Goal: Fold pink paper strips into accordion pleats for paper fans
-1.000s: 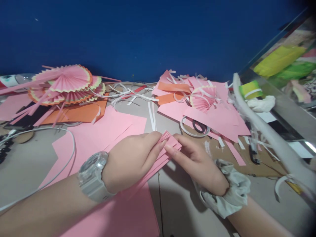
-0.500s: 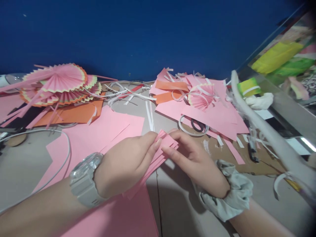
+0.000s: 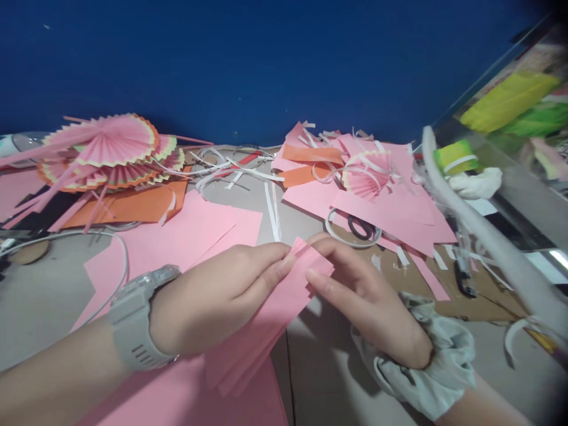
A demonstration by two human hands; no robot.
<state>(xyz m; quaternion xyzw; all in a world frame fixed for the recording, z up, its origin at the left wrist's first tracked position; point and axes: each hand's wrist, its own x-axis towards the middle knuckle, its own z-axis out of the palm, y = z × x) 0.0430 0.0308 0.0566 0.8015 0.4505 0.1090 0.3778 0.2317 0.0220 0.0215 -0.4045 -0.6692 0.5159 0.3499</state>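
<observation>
A pleated stack of pink paper (image 3: 270, 319) is held up in front of me, its narrow end pointing away. My left hand (image 3: 213, 296), with a grey watch (image 3: 137, 325) at the wrist, closes over its left side near the far end. My right hand (image 3: 359, 296), wearing a pale green scrunchie (image 3: 426, 355), pinches the far right corner between thumb and fingers. The layers fan apart at the near end, above a large pink sheet (image 3: 213, 396). Other pink sheets (image 3: 186, 231) lie beyond my left hand.
Pink and orange pleated paper fans (image 3: 115, 142) are piled at the back left. Pink sheets and paper scraps (image 3: 381, 207) lie at the back right with a white ring (image 3: 331, 228) and a cutter knife (image 3: 465, 278). A white cable (image 3: 125, 254) curves on the left.
The pleated paper has turned more upright and its layers now lie more evenly together at the far end. Both hands still hold it; the right hand has shifted slightly right.
</observation>
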